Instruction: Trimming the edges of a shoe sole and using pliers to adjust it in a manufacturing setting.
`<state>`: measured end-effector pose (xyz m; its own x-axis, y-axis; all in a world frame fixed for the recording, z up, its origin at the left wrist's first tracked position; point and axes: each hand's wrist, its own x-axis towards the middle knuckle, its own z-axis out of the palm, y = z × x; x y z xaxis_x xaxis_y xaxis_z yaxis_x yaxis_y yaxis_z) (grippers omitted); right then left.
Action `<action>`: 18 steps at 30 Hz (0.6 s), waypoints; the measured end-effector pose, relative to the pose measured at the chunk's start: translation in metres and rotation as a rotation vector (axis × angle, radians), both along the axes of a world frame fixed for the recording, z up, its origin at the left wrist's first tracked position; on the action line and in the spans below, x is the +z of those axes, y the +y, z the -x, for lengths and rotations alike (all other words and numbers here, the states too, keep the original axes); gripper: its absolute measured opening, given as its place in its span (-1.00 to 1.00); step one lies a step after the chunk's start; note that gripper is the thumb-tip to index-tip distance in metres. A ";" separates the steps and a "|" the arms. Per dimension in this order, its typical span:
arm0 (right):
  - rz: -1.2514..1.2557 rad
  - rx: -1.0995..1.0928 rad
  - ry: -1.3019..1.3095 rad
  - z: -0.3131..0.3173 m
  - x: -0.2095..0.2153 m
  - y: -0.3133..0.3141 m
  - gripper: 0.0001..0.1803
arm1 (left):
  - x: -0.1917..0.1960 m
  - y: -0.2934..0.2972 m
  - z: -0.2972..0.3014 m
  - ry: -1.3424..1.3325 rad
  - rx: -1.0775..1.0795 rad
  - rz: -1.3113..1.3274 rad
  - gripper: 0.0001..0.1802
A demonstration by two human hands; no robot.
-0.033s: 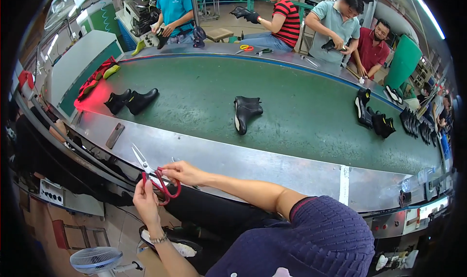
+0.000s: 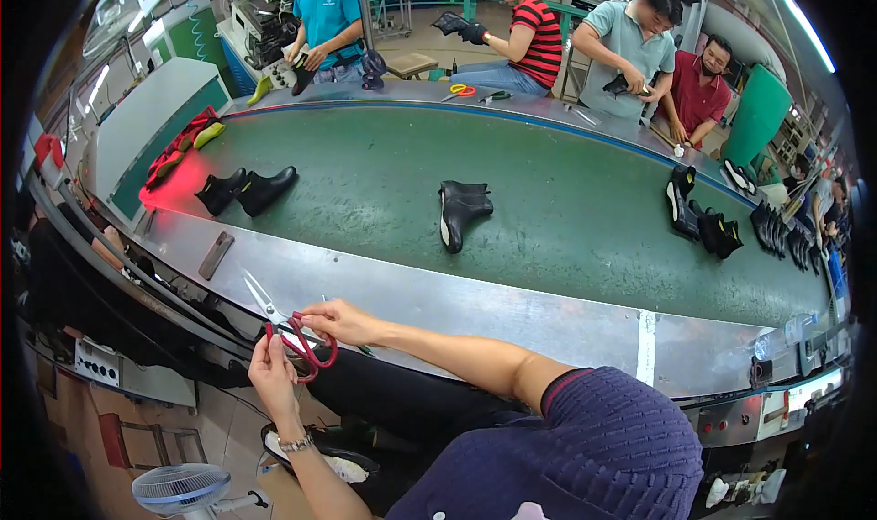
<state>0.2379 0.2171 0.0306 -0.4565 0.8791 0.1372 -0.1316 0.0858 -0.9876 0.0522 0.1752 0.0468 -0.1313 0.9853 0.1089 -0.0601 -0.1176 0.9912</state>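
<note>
A pair of scissors with red handles and silver blades (image 2: 273, 314) is held up in front of me, over the near edge of the metal table. Its blades point up and to the left, a little apart. Fingers of my left hand (image 2: 272, 378) are closed on one red handle from below. From the right, my right hand (image 2: 338, 323) pinches the other handle near the pivot. Beyond the scissors, a phone (image 2: 216, 255) lies on the metal ledge. Part of the table edge behind the handles is hidden by my hands.
On the green conveyor belt (image 2: 365, 219) stand black boots: a pair (image 2: 263, 189) at left, one lying boot (image 2: 464, 214) mid-belt, several at right. Co-workers sit or stand along the far side, some holding shoes. A fan (image 2: 181, 488) stands low at left; a plastic bottle (image 2: 797, 328) lies right.
The scissors and both hands have shifted very slightly to the left. The grip looks the same, and the boots on the belt stay in place.
</note>
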 end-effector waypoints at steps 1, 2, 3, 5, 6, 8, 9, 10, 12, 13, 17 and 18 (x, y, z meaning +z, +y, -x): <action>-0.003 -0.004 0.002 0.004 -0.002 0.006 -0.63 | -0.004 0.006 0.002 0.002 -0.004 -0.003 -0.76; -0.056 -0.039 -0.025 0.007 -0.005 0.011 -0.65 | -0.007 0.011 0.005 -0.044 -0.008 0.006 -0.75; -0.108 -0.075 -0.052 0.009 -0.007 0.016 -0.68 | -0.013 0.014 0.005 -0.090 -0.011 0.016 -0.75; -0.071 -0.073 -0.060 0.010 -0.011 0.019 -0.68 | -0.020 0.014 0.006 -0.108 0.004 0.018 -0.74; -0.034 -0.028 -0.034 0.010 -0.012 0.021 -0.68 | -0.024 0.015 0.006 -0.129 0.014 0.027 -0.75; 0.006 0.015 -0.007 0.009 -0.012 0.025 -0.68 | -0.022 0.017 0.004 -0.150 0.023 0.038 -0.75; -0.021 -0.009 0.000 0.009 -0.012 0.027 -0.68 | -0.019 0.019 0.005 -0.122 0.028 0.021 -0.75; -0.046 -0.029 0.009 0.010 -0.012 0.028 -0.69 | -0.017 0.019 0.007 -0.093 0.039 0.007 -0.75; -0.131 -0.062 -0.093 -0.002 -0.007 0.037 -0.69 | -0.016 0.025 0.029 0.115 0.019 -0.012 -0.76; -0.222 -0.094 -0.198 -0.008 -0.002 0.043 -0.69 | -0.011 0.026 0.036 0.247 0.013 -0.005 -0.76; -0.256 -0.075 -0.230 -0.023 -0.021 0.043 -0.70 | -0.027 0.028 0.034 0.409 -0.049 -0.072 -0.78; -0.229 -0.081 -0.229 -0.022 -0.032 0.043 -0.68 | -0.034 0.028 0.035 0.370 -0.057 -0.012 -0.78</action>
<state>0.2595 0.2601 -0.0012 -0.4281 0.8720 0.2375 0.1084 0.3104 -0.9444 0.0173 0.2029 0.0128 -0.0261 0.9884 0.1499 0.2948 -0.1357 0.9459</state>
